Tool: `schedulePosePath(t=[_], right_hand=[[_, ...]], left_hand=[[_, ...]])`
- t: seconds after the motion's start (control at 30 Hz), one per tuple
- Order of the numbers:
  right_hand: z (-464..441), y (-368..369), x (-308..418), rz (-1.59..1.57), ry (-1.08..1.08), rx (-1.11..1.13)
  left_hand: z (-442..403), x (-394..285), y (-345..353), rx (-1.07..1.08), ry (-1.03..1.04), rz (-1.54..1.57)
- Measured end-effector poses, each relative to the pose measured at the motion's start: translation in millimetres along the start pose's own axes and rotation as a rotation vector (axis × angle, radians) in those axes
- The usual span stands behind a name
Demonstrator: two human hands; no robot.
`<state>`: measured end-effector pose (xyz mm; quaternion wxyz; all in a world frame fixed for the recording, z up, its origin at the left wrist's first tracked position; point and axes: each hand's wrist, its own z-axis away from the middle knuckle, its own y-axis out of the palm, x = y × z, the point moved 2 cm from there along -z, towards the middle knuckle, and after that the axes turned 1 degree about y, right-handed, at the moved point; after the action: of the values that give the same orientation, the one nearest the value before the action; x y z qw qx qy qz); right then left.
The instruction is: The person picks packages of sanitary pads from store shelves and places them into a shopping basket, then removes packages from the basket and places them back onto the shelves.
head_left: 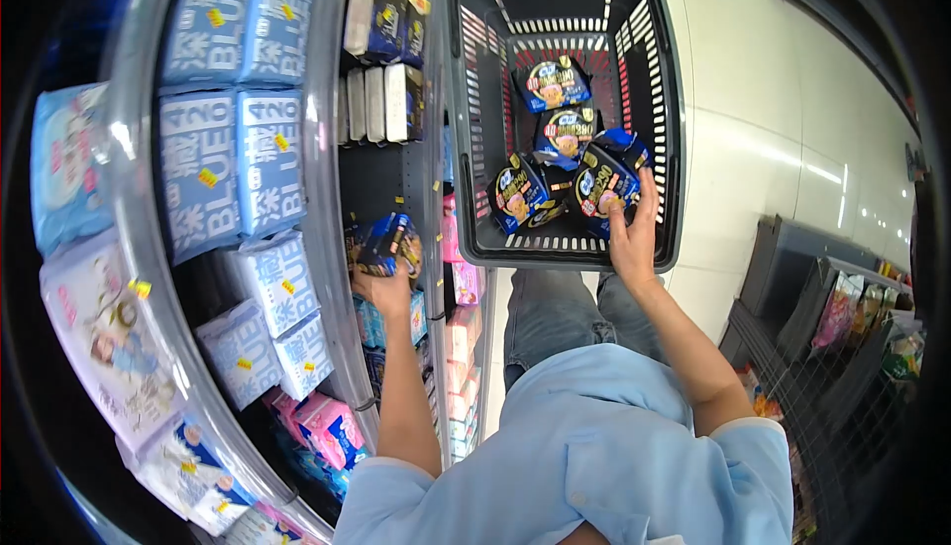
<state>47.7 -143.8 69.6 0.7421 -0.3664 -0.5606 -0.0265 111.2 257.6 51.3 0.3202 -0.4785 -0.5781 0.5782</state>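
Observation:
My left hand (388,289) is at the shelf, its fingers closed around a dark blue and black package (386,246). Inside the black basket (565,260), my right hand (634,233) grips the lower right side of another dark blue package (606,180) with a round printed label. More packages of this kind lie in the basket: one near the middle (555,83), one just below it (567,133) and one at the lower left (517,192). The fingertips of my left hand are partly hidden by its package.
Blue and white packs (270,149) fill the shelf at the left. Dark boxes (388,20) stand on the shelf beside the basket. A clear shelf edge (322,149) runs between them. At the right are pale floor tiles (748,149) and a dark rack (792,287) with bagged goods.

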Motion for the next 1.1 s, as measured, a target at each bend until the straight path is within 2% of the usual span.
schedulePosePath(t=[0.07,0.2,0.4,0.47,0.57,0.6,0.67,0.73,0.8,0.87,1.1], right_hand=[[0.0,-0.8,-1.5,-0.035,-0.013,0.005],[-1.7,-5.3,1.9,-0.083,-0.024,0.039],[-1.8,-5.2,-6.4,-0.154,-0.053,0.055],[-2.2,-4.6,-8.8,-0.177,-0.055,0.054],[-3.0,-1.8,-14.5,-0.121,-0.111,0.045],[-5.3,1.0,-20.4,-0.104,-0.133,0.05],[-3.7,-1.0,-19.0,-0.124,-0.131,0.05],[-2.4,-3.1,-14.3,-0.153,-0.088,0.052],[-2.5,-3.7,-12.7,-0.146,-0.069,0.051],[-1.6,-5.3,-11.2,-0.133,-0.057,0.059],[-1.9,-5.4,-11.8,-0.131,-0.056,0.058]], left_hand=[[21.5,-15.3,-25.4,0.027,0.067,0.109],[70.1,-46.4,-76.9,0.025,-0.053,0.578],[124.2,-67.9,-124.0,-0.072,0.172,0.592],[129.3,-94.0,-146.5,-0.067,0.145,0.757],[119.9,-132.5,-162.2,-0.08,0.268,0.826],[113.9,-156.2,-172.7,-0.043,0.321,0.886],[95.0,-178.7,-153.2,0.101,0.27,1.132],[79.9,-204.6,-126.2,0.208,0.223,1.216],[62.5,-224.5,-94.3,0.238,0.28,1.058],[56.6,-257.5,-98.5,0.197,0.293,0.84],[39.4,-318.9,-91.3,0.044,0.684,0.478]])
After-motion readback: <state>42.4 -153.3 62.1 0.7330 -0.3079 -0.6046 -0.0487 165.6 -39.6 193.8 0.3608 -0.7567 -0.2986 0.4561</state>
